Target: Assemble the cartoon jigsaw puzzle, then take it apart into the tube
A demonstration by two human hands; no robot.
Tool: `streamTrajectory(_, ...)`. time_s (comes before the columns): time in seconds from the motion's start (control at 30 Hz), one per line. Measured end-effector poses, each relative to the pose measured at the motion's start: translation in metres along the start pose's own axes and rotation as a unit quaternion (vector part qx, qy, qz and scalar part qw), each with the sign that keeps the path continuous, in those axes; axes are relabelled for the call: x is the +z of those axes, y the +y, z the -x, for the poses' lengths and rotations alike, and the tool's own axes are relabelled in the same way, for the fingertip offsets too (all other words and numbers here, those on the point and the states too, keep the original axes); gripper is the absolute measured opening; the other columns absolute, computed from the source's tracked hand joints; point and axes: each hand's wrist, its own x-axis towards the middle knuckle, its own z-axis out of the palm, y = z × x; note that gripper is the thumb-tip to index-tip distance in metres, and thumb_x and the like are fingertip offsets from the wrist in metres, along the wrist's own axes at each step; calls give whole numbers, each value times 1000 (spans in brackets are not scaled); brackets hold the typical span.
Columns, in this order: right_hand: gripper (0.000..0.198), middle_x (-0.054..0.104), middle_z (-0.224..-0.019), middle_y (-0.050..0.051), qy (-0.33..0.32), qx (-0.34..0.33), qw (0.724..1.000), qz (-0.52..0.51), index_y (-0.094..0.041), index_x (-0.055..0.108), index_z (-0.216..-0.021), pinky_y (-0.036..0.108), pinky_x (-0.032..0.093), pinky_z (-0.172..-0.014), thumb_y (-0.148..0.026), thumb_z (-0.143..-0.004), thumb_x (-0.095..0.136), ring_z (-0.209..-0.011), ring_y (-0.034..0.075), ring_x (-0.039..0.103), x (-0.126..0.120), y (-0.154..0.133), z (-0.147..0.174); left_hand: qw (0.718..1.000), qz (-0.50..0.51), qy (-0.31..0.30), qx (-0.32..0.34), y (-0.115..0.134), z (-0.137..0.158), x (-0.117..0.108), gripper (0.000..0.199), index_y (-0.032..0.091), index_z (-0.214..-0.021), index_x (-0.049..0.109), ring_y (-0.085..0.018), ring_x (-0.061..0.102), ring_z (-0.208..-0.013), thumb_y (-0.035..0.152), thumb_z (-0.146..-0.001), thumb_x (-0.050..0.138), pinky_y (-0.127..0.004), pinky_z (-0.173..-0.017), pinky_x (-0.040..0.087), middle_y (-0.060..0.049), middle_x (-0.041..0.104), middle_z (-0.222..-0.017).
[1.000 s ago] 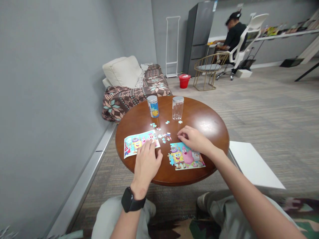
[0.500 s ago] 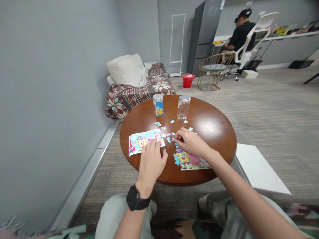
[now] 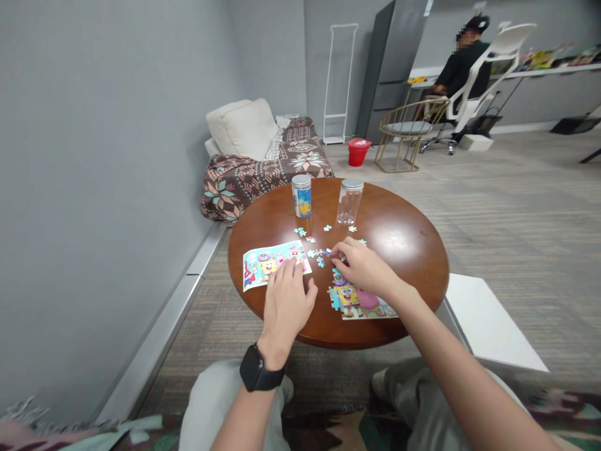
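Jar, one, with silver lid [image 3: 302, 196]: upper centre of my frame, upright on the round brown bench [image 3: 399, 216]; blue and yellow show on its side, whether label or contents I cannot tell.

Jar, one, clear [image 3: 349, 207]: just right of the first, silver lid on; see-through walls, pale glints at the base that I cannot make out.

Bucket, one, red [image 3: 359, 154]: on the floor, upper right of centre; contents too small to tell.

Puzzle, partly joined [image 3: 348, 297]: lower right of centre, partly hidden under my right hand [image 3: 334, 258]. Thumb and forefinger are close together by the loose pieces [image 3: 320, 262]; whether they pinch one, I cannot tell.

Loose pieces: scattered mid-frame, from below the jars to the puzzle's top edge.

Picture sheet, one [image 3: 265, 260]: left of centre; my left hand [image 3: 287, 297] lies over its lower right edge, fingers slightly apart.
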Motion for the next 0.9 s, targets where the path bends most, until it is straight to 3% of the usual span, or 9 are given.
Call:
streamTrajectory(0.23,19,63,-98,10,-31,-16,999,-3,-17,70,-103,35,48,-87,-18,-88,58,-95,24,63,10,-14,-12,1000,-11,-5,3,1,0,0,30,13,-117,60,-29,56,-121,24,-91,49,-45,-104,44,-15,63,-127)
streamTrajectory(0.53,12,61,-91,6,-46,-15,998,-47,-17,69,-91,31,47,-82,-14,-80,64,-84,19,61,11,-9,-9,1000,-24,-10,5,0,-1,0,30,12,-114,62,-30,57,-120,25,-91,50,-45,-102,45,-16,64,-126)
streamTrajectory(0.7,17,61,-91,7,-48,-16,998,-38,-16,68,-98,32,47,-84,-21,-82,66,-86,20,61,12,-10,-8,1000,-25,-4,7,1,-1,0,29,13,-114,63,-29,57,-120,24,-91,49,-45,-101,46,-15,64,-126)
streamTrajectory(0.9,10,62,-89,6,-51,-1,998,-41,-17,64,-87,33,45,-80,-24,-82,68,-85,21,60,12,-15,-8,1000,-24,-7,7,0,0,0,29,11,-115,62,-29,57,-121,24,-91,51,-45,-102,45,-15,64,-125)
